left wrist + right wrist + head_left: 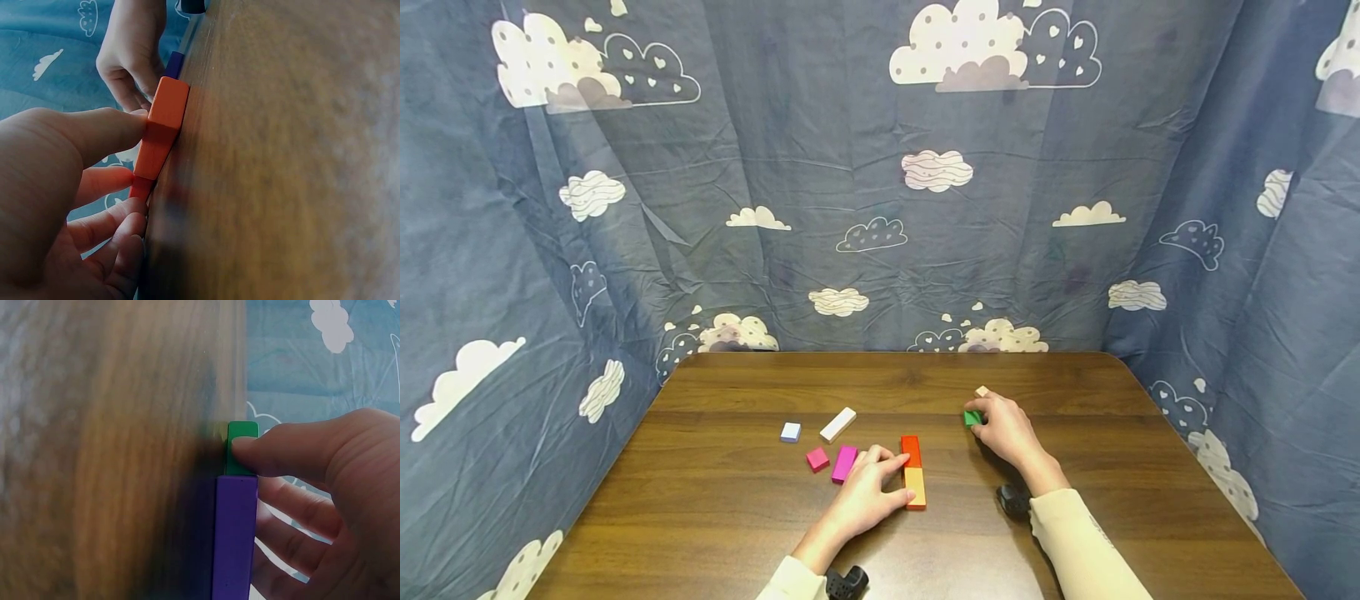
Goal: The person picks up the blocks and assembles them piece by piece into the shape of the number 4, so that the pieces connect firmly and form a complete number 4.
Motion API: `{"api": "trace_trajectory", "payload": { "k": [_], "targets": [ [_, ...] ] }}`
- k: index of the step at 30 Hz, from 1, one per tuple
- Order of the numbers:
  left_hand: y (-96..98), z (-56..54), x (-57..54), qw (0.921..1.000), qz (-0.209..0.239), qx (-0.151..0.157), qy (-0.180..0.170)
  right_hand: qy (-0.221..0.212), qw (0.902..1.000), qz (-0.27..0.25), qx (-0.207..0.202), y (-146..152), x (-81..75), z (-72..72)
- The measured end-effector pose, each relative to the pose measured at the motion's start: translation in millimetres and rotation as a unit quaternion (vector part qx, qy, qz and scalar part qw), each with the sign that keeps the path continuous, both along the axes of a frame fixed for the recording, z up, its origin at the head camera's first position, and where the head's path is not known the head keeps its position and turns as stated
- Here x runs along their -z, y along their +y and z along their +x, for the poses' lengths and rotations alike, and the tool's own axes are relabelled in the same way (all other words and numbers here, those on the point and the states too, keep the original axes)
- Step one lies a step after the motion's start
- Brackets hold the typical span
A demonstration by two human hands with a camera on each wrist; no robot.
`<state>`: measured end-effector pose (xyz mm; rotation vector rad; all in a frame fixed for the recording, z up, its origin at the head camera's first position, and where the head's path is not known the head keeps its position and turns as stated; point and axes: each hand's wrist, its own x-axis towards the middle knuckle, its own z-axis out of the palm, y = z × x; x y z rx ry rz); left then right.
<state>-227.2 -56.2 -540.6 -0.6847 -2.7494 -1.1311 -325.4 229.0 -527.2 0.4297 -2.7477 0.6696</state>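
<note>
Left hand: while loosely spread, it touches the red block and orange block, laid end to end.
Right hand: thumb and finger pinch the squarish green block.
Purple block: smooth, elongated, abutting the green block.
Wooden table: glossy, dark-grained, underneath.

Purple block partly outside right-wrist view

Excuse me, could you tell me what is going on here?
A person is working at a wooden table. Their left hand touches an orange block and a red block lying end to end; their right hand holds a green block beside a purple block. A magenta block, a pink block, a white block and a pale-blue block lie farther left.
</note>
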Motion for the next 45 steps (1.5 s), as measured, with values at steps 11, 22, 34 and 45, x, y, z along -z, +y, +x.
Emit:
{"api": "trace_trajectory", "payload": {
  "k": [11, 22, 34, 45],
  "targets": [
    [0.2, 0.2, 0.7, 1.0000, 0.000, 0.000, 0.005, 0.011, 0.9997, -0.011, -0.016, -1, -1.1, 0.1],
    [0.1, -0.1, -2.8, 1.0000, 0.001, 0.002, -0.006, 0.005, 0.9993, -0.024, -0.027, -8, -10.5, 2.8],
    [-0.5, -0.5, 1.3, 1.0000, 0.001, 0.000, -0.002, 0.025, 0.9982, -0.033, -0.043, -19, -14.6, 7.8],
    [-1.9, -1.1, 3.9, 1.0000, 0.003, 0.000, 0.004, 0.010, 0.9967, -0.034, -0.073, -39, -19.2, 9.0]
  ]
}}
